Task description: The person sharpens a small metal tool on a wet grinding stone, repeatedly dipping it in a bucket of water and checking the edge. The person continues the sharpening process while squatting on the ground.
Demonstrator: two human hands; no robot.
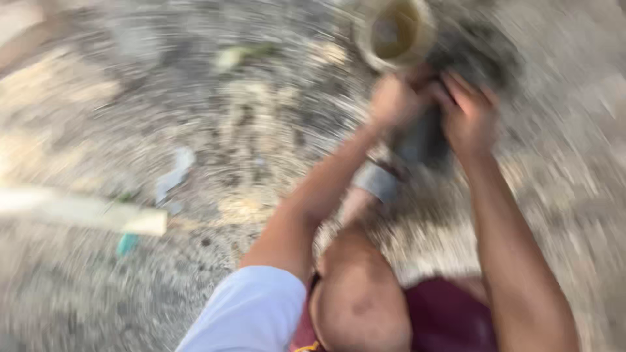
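Dark blurred object [424, 140] gripped by left hand [394, 101] and right hand [466, 117], fingers curled closed, round bucket [394, 32] beyond

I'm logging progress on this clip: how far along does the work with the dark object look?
Done: cannot be told, the picture is heavily blurred. In hand: the left hand and right hand both grip a dark grey, roughly upright object above gravel ground, beside a round pale-rimmed container with yellowish inside. Left: unclear; nothing finished shows.
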